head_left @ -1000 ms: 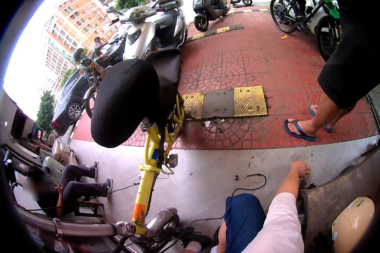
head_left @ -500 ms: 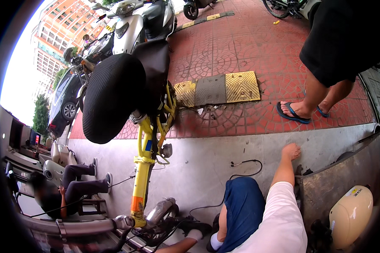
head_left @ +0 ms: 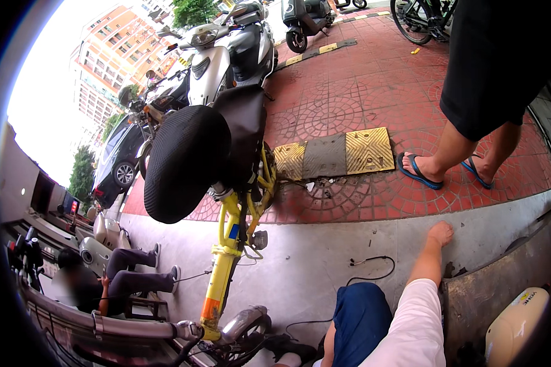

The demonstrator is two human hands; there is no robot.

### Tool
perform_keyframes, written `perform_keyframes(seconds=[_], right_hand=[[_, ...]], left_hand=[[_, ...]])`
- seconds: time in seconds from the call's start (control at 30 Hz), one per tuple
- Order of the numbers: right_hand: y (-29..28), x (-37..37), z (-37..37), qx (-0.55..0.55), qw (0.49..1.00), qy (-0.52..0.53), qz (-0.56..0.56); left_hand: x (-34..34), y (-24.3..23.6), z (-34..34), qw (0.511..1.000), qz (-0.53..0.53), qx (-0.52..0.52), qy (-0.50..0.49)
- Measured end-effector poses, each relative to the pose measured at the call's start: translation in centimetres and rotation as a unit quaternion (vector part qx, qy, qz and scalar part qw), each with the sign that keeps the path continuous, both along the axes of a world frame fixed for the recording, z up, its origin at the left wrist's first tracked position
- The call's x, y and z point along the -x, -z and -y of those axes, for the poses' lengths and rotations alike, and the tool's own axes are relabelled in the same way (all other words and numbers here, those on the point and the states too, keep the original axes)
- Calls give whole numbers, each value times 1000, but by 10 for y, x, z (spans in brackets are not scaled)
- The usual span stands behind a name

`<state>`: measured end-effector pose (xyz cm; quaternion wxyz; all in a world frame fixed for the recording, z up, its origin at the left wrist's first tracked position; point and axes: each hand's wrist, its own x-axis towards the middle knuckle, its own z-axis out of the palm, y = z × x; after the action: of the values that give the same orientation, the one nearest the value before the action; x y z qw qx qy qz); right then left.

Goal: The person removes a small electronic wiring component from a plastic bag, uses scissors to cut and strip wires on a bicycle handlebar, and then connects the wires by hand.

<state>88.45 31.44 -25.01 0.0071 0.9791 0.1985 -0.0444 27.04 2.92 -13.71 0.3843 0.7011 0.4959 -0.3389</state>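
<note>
Right hand [head_left: 441, 233] flat, fingers together, on concrete floor [head_left: 324, 257]; black cable [head_left: 373, 269] nearby untouched; left hand unseen; yellow bike [head_left: 226, 263] work seemingly not begun.

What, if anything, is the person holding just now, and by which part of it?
Nothing is held. The right hand rests on the bare concrete floor, apart from the black cable. The left hand is out of view.

The right hand [head_left: 439, 233] rests on the pavement [head_left: 324, 269], right of the bicycle [head_left: 226, 202], apparently near a cable [head_left: 373, 269].

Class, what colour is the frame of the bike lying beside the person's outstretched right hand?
Yellow, with an orange band lower down: the bike frame, seen in the head view, left of the right hand.
</note>
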Motion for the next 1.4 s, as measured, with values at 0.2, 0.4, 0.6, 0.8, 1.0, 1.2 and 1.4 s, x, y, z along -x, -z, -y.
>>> perform_keyframes(seconds=[0.2, 0.4, 0.6, 0.8, 1.0, 1.2, 1.4], right_hand=[[14, -14, 1, -35, 997, -8, -75], [10, -7, 0, -51, 994, 38, -89], [-14, 6, 1, -121, 970, 135, -159], [-22, 26, 9, -131, 957, 181, -183], [-75, 50, 30, -133, 950, 177, -219], [-44, 99, -3, -225, 902, 223, -294], [-128, 157, -54, -330, 849, 61, -408]], left_hand=[[-18, -32, -46, 999, 19, 22, -19], [-16, -64, -71, 998, 31, 20, -58], [-33, -86, -96, 993, 63, 12, -103], [-88, -97, -101, 970, 154, 19, -188], [-155, -111, -90, 896, 299, 81, -318], [-155, -165, -42, 785, 376, 128, -475], [-95, -274, 25, 649, 451, 104, -604]])
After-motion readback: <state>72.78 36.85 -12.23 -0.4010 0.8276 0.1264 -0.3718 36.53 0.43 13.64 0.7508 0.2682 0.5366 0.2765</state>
